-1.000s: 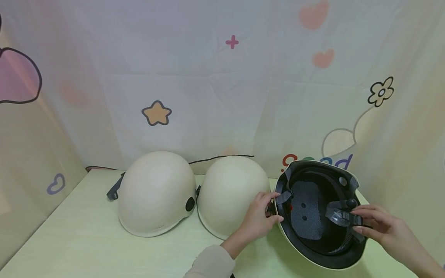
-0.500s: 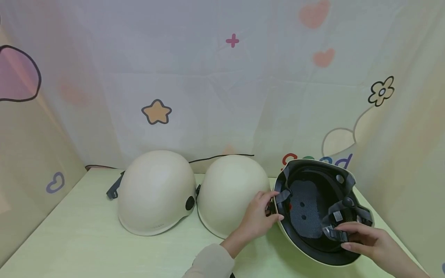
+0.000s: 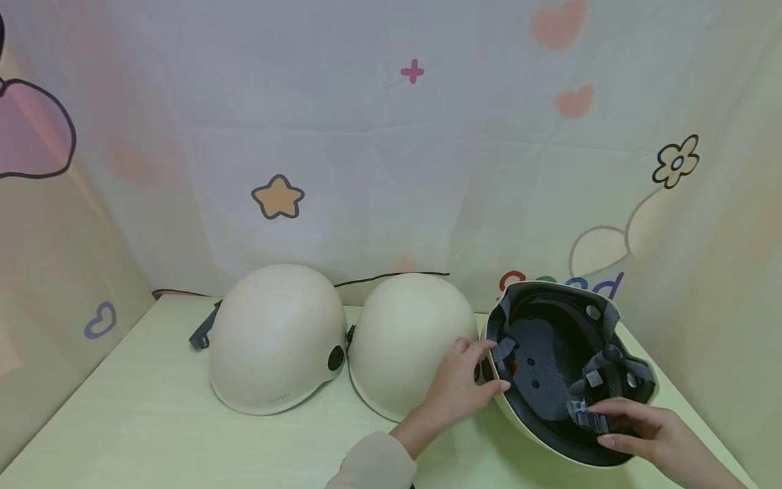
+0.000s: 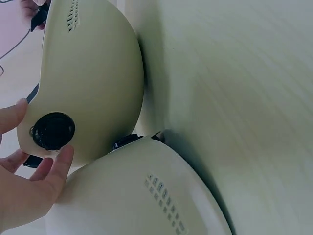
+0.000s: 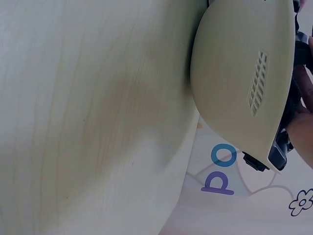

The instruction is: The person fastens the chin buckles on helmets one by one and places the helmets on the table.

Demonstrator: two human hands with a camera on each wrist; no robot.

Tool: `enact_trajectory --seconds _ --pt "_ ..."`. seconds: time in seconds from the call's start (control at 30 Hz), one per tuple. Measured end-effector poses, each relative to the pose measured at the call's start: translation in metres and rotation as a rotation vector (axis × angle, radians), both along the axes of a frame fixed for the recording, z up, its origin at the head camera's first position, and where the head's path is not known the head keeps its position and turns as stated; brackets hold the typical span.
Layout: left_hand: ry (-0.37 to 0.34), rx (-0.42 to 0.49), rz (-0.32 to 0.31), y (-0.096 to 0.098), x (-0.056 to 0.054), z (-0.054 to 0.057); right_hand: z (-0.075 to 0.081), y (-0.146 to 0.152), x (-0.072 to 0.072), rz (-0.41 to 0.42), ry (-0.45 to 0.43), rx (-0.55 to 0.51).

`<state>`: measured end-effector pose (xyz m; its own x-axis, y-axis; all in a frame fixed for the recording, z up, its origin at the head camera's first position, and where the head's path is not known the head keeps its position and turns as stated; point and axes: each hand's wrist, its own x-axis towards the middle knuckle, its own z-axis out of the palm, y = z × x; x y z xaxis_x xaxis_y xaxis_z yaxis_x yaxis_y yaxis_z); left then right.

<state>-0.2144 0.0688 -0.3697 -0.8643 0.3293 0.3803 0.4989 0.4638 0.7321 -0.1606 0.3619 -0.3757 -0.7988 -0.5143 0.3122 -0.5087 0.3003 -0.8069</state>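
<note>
- Three helmets in total: the left helmet (image 3: 277, 339) and middle helmet (image 3: 411, 333) sit dome up, and the upturned helmet (image 3: 539, 360) has its opening facing up and toward the near side.
- The upturned helmet is at the right end of the row on the pale surface (image 3: 134, 407), right beside the middle helmet. Its long axis looks slanted, far left to near right; can't tell which end is the front.
- Two hands in play. The left hand (image 3: 455, 384) is gripping the left rim of the upturned helmet, thumb over the edge, with fingertips by a round black disc (image 4: 54, 130) on the shell.
- The right hand (image 3: 641, 428) has a dark buckle (image 3: 589, 415) pinched between thumb and fingers, over the near right part of the opening. Buckle's lying roughly left to right, dipping a bit toward the near right.
- One patch of vent slots (image 5: 257, 83) visible on the upturned helmet from the right wrist cam.
- One dark strap (image 3: 206, 327) sticks out left of the left helmet.
- Backdrop (image 3: 342, 88) prints: one star (image 3: 277, 197), one plus (image 3: 412, 70), one flower (image 3: 675, 161).
</note>
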Motion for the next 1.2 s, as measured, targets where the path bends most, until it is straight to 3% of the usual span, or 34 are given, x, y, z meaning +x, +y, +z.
enact_trajectory --seconds 0.3,0.47,0.8,1.07,1.2 --pt "0.040 -0.027 0.022 0.004 -0.004 0.011 0.000 0.000 0.001 0.000 -0.005 0.002" --pt "0.049 -0.048 -0.017 0.006 -0.008 0.017 0.002 -0.001 0.001 0.009 -0.038 -0.005" --pt "0.079 -0.030 -0.058 0.005 -0.012 0.017 0.008 0.000 0.001 -0.089 -0.240 0.144" --pt "0.110 -0.044 -0.085 0.006 -0.013 0.018 0.003 -0.001 0.001 -0.020 -0.136 0.107" --pt "0.098 -0.051 -0.106 0.005 -0.013 0.020 0.003 -0.003 0.001 -0.020 -0.153 0.116"
